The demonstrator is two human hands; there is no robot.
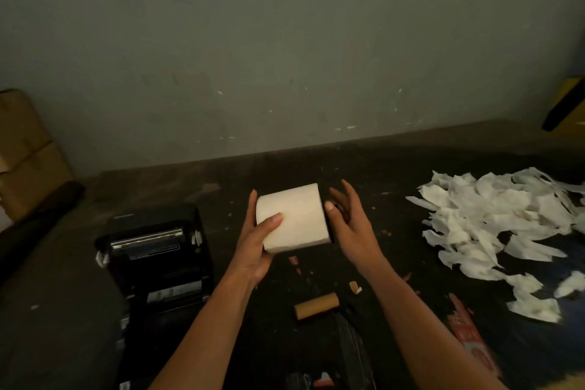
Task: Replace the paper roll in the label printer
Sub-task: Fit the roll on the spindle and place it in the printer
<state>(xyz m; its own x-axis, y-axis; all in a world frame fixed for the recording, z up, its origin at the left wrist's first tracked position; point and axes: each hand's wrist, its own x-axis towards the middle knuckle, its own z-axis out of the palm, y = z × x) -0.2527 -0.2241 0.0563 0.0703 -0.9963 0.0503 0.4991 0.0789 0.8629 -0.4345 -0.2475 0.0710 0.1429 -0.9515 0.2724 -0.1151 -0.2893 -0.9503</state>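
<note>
A full white paper roll (296, 218) is held above the dark table, its axis running left to right. My left hand (258, 239) grips its left end, thumb across the front and fingers behind. At the roll's right end sits a black part (329, 222); my right hand (346, 220) is against that end, thumb on the edge and fingers spread behind it. The black label printer (155, 250) stands to the left with its lid open. An empty brown cardboard core (316, 310) lies on the table below the roll.
A heap of torn white paper scraps (493, 231) covers the table on the right. Cardboard boxes (25, 152) stand at far left, a yellow and black object (566, 108) at far right. A grey wall (285, 57) runs behind. Small scraps and red wrapper bits (468, 336) litter the front.
</note>
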